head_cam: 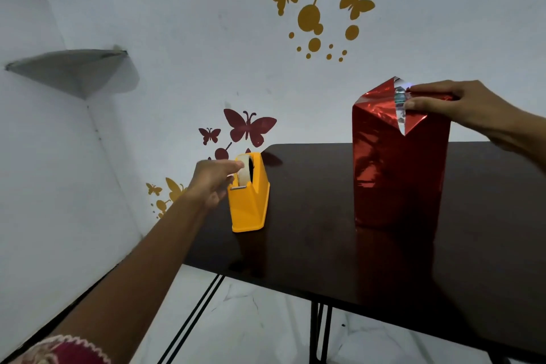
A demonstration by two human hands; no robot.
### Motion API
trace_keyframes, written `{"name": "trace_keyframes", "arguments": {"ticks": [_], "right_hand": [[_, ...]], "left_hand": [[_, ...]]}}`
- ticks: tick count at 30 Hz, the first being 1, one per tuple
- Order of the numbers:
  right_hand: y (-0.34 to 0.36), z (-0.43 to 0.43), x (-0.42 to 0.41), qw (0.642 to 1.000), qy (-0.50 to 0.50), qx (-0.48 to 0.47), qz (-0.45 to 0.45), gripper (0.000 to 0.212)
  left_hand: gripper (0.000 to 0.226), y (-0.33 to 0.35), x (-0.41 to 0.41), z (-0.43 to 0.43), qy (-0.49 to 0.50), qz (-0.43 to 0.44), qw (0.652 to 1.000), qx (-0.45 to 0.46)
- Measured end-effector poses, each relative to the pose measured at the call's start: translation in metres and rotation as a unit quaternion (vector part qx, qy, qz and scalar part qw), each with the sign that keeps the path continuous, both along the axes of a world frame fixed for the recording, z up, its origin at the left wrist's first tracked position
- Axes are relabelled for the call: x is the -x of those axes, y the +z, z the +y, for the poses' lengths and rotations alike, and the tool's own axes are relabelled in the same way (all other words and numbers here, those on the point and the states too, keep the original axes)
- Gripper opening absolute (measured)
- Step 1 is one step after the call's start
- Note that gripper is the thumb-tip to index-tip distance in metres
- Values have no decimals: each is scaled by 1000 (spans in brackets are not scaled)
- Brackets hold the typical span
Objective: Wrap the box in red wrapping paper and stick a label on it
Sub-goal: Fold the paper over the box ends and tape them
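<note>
A tall box wrapped in shiny red paper (399, 168) stands upright on the dark table (310, 239). Its top flaps are folded in, with a silvery gap showing between them. My right hand (452, 109) rests on the box top and pinches the folded flap with thumb and fingers. At the table's left edge sits a yellow tape dispenser (251, 201) holding a roll of clear tape (244, 171). My left hand (214, 182) reaches to the dispenser, fingertips on the tape at the roll. No label is in view.
The table stands against a white wall with butterfly stickers (249, 127). A grey corner shelf (74, 68) hangs on the left wall. Black table legs (320, 331) and pale floor show below the front edge.
</note>
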State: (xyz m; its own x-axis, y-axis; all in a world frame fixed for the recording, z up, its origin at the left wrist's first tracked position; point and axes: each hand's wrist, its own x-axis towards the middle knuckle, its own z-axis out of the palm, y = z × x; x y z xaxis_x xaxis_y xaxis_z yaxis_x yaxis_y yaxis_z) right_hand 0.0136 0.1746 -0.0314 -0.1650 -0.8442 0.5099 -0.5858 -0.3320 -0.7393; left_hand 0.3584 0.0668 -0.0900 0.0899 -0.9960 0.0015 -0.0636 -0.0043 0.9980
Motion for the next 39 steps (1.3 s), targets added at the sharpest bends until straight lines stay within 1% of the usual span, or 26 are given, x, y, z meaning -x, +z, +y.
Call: {"name": "trace_keyframes", "arguments": {"ticks": [1,2,4,5,7,12,15,18,21,24,26,27,29,30,33,36,37,38,39], "right_hand": [[1,0,-1,1000,2,3,1,112],[0,0,-3,1000,4,2,-4,98],[0,0,-6,1000,-9,5,-22,61],[-1,0,-5,999,-18,8,-26,50],[-1,-1,-4,999,-23,7,-35,43],[0,3,-6,999,-37,6,-34,43],[-1,3,-7,998,-46,14,-31,42],[-2,2,-7,998,-47,14,-33,40],[-3,2,-8,998,-46,9,-38,42],[-3,0,-10,998,-54,17,-39,43],[-4,-1,-8,998,-49,19,-38,44],[-5,-1,-7,998,-46,16,-39,43],[-5,-2,-6,998,-38,11,-44,42],[-5,-2,-6,998,-37,11,-44,42],[-5,-4,-4,999,-37,1,-37,51],[-6,1,-8,998,-36,-9,-49,75],[-7,0,-8,998,-33,-5,-52,80],[-7,0,-7,998,-27,-3,-51,78],[-7,0,-8,998,-19,-4,-56,69]], "left_hand": [[31,5,-1,0,-8,0,1000,-13],[31,8,-4,2,-19,3,999,-31],[29,13,-8,6,-35,8,998,-57],[28,13,-10,7,-39,11,997,-68],[25,11,-10,10,-39,23,995,-86],[26,-17,-11,14,-7,73,991,-110],[24,-34,-6,14,4,142,986,-84],[29,-43,0,13,18,224,973,-57],[24,-50,-1,14,-1,256,966,-42],[24,-56,-8,16,-18,245,969,-27],[27,-60,-11,16,-17,223,974,-26],[25,-62,-10,16,-11,211,977,-29],[21,-66,-7,19,12,179,983,-27],[23,-67,-4,19,30,159,987,-23],[30,-69,3,19,82,109,991,-7],[28,-69,9,19,117,102,988,1],[29,-71,11,18,124,105,987,0],[31,-73,12,18,127,111,986,-6],[32,-76,13,20,131,121,984,-12]]}}
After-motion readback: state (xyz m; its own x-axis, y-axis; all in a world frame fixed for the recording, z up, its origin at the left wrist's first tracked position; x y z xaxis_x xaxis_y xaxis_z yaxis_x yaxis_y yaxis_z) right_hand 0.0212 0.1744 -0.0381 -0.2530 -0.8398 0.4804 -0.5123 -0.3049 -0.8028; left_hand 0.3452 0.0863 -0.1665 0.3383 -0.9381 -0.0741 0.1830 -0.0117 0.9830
